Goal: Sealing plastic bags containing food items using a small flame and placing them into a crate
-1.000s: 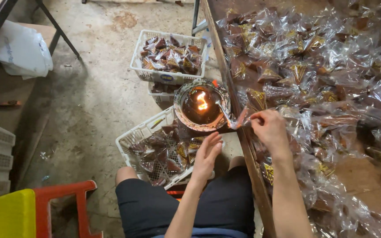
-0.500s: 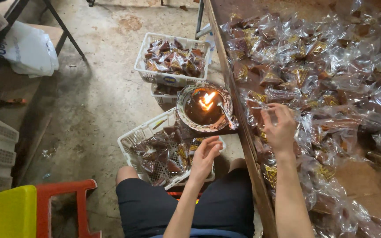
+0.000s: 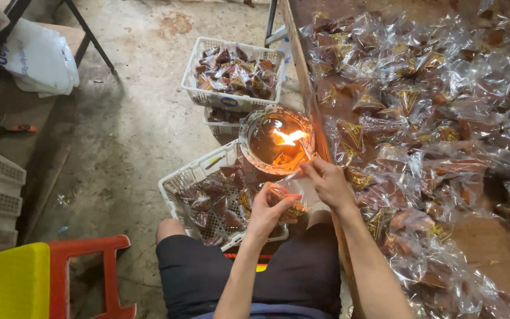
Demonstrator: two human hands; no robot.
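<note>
A clear plastic packet (image 3: 287, 198) with a brown triangular sweet inside lies with its long axis running from the left hand (image 3: 270, 207) up toward the right hand (image 3: 326, 183), its open end pointing at the flame in the round bowl (image 3: 275, 142). Both hands pinch it, fingers closed on the film, above the near white basket (image 3: 190, 177), beside the table's left edge (image 3: 320, 136).

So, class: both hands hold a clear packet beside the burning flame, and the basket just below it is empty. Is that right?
Not quite. The head view shows the white basket below the flame holds many brown packets; the left hand and right hand do hold a clear packet.
</note>
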